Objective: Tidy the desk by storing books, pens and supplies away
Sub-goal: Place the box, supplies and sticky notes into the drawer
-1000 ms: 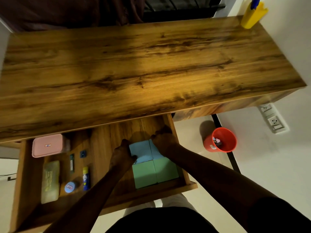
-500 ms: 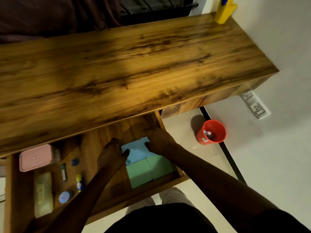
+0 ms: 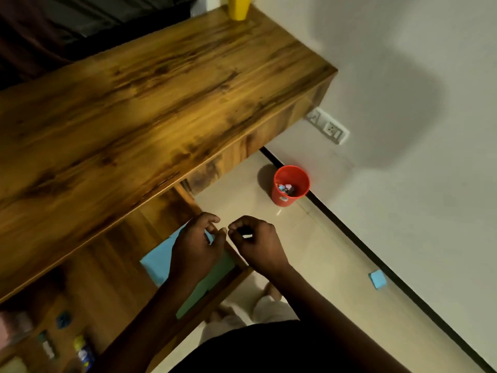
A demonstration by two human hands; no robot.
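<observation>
Mostly, the tidying looked done. The top of the desk (image 3: pixel 150 103) had only a yellow cup (image 3: pixel 238 6) on it, far back in the corner by the wall. Under the top, the drawer (image 3: pixel 113 254) was pulled out. Blue paper (image 3: pixel 158 261) and green paper (image 3: pixel 199 294) lay flat inside it, side by side, at the right end. At the left end of the drawer were small things: a glue stick (image 3: pixel 83 351) and a little blue clip (image 3: pixel 64 319). They were blurry, and other bits there were too blurry to name.

The left hand (image 3: pixel 197 244) was over the blue paper with its fingers curled. A bit of blue showed between the fingers, but I could not tell if the hand was pinching the paper or only hanging above it. The right hand (image 3: pixel 255 240) was just beside it, over the right edge of the drawer. Its fingers were curled in too, and I could see nothing in it.

I think a few jobs were left. A small blue pad (image 3: pixel 377 279) lay on the floor near the wall, well apart from the desk, and it needed picking up. The drawer needed pushing in. A red bin (image 3: pixel 282 197) with scraps inside stood on the floor by the wall.
</observation>
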